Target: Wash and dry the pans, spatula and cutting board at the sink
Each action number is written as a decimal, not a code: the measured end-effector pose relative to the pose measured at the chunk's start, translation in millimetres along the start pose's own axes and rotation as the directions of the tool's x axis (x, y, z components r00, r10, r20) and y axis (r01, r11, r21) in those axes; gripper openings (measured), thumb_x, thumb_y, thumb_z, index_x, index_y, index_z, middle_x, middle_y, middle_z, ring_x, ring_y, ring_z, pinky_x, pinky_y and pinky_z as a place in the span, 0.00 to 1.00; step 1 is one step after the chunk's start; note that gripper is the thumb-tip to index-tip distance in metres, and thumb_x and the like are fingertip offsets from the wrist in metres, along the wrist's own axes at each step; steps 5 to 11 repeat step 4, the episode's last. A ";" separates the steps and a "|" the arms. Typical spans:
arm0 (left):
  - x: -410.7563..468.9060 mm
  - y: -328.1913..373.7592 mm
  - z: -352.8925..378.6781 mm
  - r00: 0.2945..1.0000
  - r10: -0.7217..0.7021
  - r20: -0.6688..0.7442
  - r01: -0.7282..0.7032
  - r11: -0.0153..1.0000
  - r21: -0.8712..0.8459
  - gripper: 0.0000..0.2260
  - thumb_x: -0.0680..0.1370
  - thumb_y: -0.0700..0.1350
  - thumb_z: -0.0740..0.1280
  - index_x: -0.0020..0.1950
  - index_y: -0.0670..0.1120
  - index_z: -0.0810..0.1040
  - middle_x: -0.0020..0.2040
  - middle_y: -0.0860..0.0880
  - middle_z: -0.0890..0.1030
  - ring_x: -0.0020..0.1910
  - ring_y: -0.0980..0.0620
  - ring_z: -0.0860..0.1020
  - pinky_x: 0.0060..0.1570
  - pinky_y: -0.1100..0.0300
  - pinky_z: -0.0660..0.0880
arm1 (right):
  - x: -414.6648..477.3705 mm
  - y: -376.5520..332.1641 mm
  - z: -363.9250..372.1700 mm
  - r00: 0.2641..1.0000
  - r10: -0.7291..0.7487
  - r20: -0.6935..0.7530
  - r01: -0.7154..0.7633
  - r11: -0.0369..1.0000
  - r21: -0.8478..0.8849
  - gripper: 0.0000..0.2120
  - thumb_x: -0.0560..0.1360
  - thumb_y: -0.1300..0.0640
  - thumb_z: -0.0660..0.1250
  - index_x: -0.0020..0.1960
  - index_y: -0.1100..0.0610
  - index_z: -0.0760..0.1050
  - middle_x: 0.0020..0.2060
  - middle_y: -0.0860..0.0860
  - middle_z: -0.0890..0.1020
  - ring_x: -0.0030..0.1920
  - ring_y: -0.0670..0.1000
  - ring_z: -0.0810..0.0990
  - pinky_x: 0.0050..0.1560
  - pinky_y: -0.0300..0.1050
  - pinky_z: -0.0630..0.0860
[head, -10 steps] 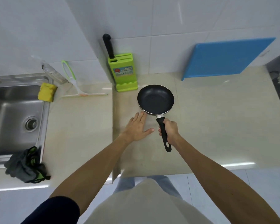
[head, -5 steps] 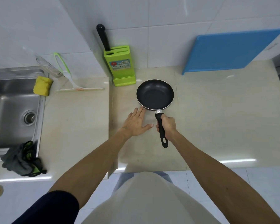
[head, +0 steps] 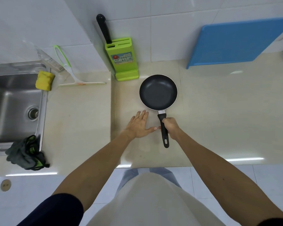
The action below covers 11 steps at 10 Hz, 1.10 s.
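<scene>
My right grip [head: 170, 128] was closed round the middle of the black handle [head: 164, 139] of the frying pan [head: 158, 92], fingers curled over it. The handle's end, with its hanging hole, stuck out behind the grip toward me. The pan's bowl sat just ahead of that grip on the pale surface [head: 219, 111], dark inside turned up; I could not tell whether it rested with its full weight.

My left grip [head: 138, 126] held nothing. It lay palm down on the surface just left of the right grip, fingers straight and slightly spread, their tips just short of the pan's rim. Its thumb reached toward the handle, and I could not tell whether it touched.

The blue cutting board [head: 238, 44] leaned against the tiled wall, well ahead and to the right of the right grip. A green knife block [head: 122, 59] with one black-handled knife [head: 104, 29] stood ahead and left of the pan. Far left of the left grip was the steel sink [head: 10, 98], with a yellow sponge [head: 44, 80] on its far right corner and a dark cloth [head: 25, 154] at its near corner. A squeegee [head: 75, 79] lay between the sink and the block.
</scene>
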<state>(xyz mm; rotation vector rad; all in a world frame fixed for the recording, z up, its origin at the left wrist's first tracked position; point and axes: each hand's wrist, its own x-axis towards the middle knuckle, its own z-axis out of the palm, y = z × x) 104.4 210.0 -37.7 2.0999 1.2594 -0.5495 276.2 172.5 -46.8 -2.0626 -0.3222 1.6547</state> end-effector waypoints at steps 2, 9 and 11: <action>-16.7 0.6 -1.4 0.999 -0.024 -0.034 0.026 0.998 0.065 0.43 0.77 0.71 0.54 0.82 0.45 0.47 0.82 0.44 0.47 0.80 0.42 0.46 0.78 0.44 0.50 | 4.3 6.0 -2.6 0.999 -0.027 -0.043 0.019 0.986 -0.168 0.07 0.74 0.57 0.64 0.46 0.61 0.77 0.50 0.63 0.84 0.49 0.62 0.83 0.53 0.56 0.80; -45.1 2.6 -21.6 0.992 -0.073 -0.101 0.081 0.994 0.077 0.42 0.77 0.70 0.54 0.82 0.46 0.47 0.82 0.45 0.48 0.81 0.43 0.45 0.78 0.43 0.49 | -30.1 -15.7 -3.0 0.975 -0.190 -0.115 0.124 0.896 -0.426 0.14 0.79 0.50 0.63 0.56 0.61 0.74 0.52 0.57 0.79 0.54 0.60 0.80 0.52 0.50 0.77; -45.1 2.6 -21.6 0.992 -0.073 -0.101 0.081 0.994 0.077 0.42 0.77 0.70 0.54 0.82 0.46 0.47 0.82 0.45 0.48 0.81 0.43 0.45 0.78 0.43 0.49 | -30.1 -15.7 -3.0 0.975 -0.190 -0.115 0.124 0.896 -0.426 0.14 0.79 0.50 0.63 0.56 0.61 0.74 0.52 0.57 0.79 0.54 0.60 0.80 0.52 0.50 0.77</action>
